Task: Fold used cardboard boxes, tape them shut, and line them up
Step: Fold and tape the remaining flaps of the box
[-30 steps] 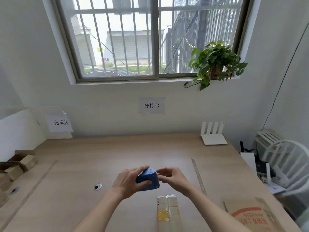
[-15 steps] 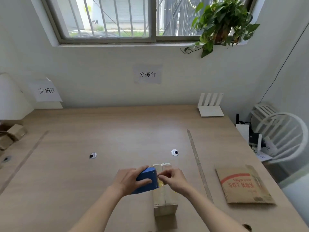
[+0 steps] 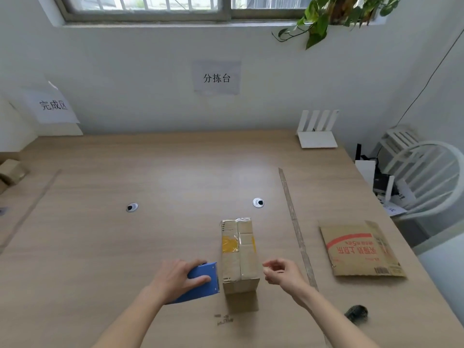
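Observation:
A small closed cardboard box [image 3: 239, 252] with clear and yellow tape along its top stands on the wooden table [image 3: 175, 177], near the front middle. My left hand [image 3: 178, 276] grips a blue tape dispenser [image 3: 203, 282] just left of the box's near end. My right hand [image 3: 282, 272] hovers to the right of the box, fingers loosely curled with thumb and forefinger close together, holding nothing I can make out. A flattened cardboard box [image 3: 361, 249] with red print lies at the right.
A strip of tape [image 3: 295, 222] runs along the table right of the box. Folded boxes [image 3: 10, 172] sit at the far left edge. A white router [image 3: 317, 131] stands at the back right, a white chair [image 3: 424, 172] beyond the table's right edge. A dark small object [image 3: 356, 313] lies near front right.
The view tilted down. My hands came apart: the left lowered the dispenser beside the box's left side, and the right let go and moved to the box's right.

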The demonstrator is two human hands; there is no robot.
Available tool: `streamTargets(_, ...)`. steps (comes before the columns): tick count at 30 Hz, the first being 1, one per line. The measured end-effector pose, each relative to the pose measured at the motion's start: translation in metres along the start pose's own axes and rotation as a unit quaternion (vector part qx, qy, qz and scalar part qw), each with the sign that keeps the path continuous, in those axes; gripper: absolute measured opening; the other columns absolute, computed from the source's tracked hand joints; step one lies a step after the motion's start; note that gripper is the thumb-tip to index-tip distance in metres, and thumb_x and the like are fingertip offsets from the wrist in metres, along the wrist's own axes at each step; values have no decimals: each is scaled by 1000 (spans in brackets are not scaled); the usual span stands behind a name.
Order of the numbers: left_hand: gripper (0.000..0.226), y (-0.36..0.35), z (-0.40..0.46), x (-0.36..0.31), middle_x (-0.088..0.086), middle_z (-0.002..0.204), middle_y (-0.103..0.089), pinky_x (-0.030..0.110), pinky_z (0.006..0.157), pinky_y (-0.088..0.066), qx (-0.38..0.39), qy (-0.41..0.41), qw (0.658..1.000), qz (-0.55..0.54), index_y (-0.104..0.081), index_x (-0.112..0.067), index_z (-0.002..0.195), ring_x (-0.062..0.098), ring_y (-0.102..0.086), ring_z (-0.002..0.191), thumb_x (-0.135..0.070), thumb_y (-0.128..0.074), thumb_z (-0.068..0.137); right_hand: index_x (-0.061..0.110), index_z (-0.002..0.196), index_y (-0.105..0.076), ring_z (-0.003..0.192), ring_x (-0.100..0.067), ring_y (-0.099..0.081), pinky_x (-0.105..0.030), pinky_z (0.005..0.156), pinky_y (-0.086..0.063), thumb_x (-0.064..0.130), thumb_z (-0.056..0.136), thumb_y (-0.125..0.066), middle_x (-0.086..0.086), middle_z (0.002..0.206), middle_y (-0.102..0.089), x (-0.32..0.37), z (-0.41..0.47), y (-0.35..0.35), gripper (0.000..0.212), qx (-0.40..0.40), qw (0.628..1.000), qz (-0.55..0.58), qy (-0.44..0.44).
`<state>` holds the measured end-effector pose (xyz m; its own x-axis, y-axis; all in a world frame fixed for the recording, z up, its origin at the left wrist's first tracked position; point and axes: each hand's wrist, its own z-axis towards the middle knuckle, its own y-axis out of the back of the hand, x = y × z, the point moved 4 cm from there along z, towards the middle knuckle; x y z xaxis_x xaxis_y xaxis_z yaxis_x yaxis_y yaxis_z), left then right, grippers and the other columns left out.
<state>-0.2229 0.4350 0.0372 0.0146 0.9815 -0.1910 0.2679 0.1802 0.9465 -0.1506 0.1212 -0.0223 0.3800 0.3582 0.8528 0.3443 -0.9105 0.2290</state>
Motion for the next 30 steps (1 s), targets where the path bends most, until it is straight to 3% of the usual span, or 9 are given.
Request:
streamTargets(3,55,-3,-2,0,-15,109,-70,20,65,-37,2,6,1000,-9,-49,-46,136,5,-54,78,-75,-38,90,8,99,-75,64,-15,-65,-25,66,-56,-2,87,-72,-8,80,-65,-8,2,-5,17,-16,999,13,-28)
streamTargets(6,56,-6,-3,1,-16,113,-69,24,71,-42,6,14,1000,-21,-48,-47,137,6,-61,89,-75,-39,90,12,99,-76,65,-13,-65,-23,62,-55,2,88,-71,-7,82,-71,-12,6,-9,16,-30,999,4,-45)
streamTargets(9,57,-12,-2,2,-17,115,-69,24,72,-43,10,16,999,-27,-48,-47,137,6,-63,93,-76,-38,89,23,94,-79,80,-14,-68,-23,61,-54,14,87,-75,2,89,-75,-17,8,-7,12,-48,998,-23,-45)
streamTargets(11,59,-14,-3,2,-17,114,-69,23,71,-43,9,17,999,-29,-48,-48,138,5,-62,91,-78,-37,88,25,91,-80,88,-12,-69,-25,70,-56,17,86,-77,4,91,-76,-20,10,-6,10,-44,998,-30,-40)
streamTargets(16,59,-21,-3,3,-17,115,-69,22,70,-42,11,20,999,-26,-48,-48,138,5,-62,91,-78,-37,89,23,89,-81,84,-15,-69,-34,79,-60,13,85,-76,-2,91,-75,-26,9,-8,12,-38,998,-13,-51)
streamTargets(25,63,-36,5,11,-19,112,-69,26,75,-49,9,31,999,-34,-49,-49,136,5,-63,90,-82,-34,84,22,88,-79,79,-14,-67,-28,70,-59,13,85,-76,-2,91,-74,-32,13,-12,10,-54,995,-16,-80)
streamTargets(30,63,-43,11,10,-20,115,-68,23,73,-46,21,32,999,-37,-48,-48,137,3,-62,90,-82,-35,86,18,95,-78,79,-15,-66,-34,69,-61,13,87,-75,-8,94,-77,-41,19,-20,10,-57,991,-20,-120)
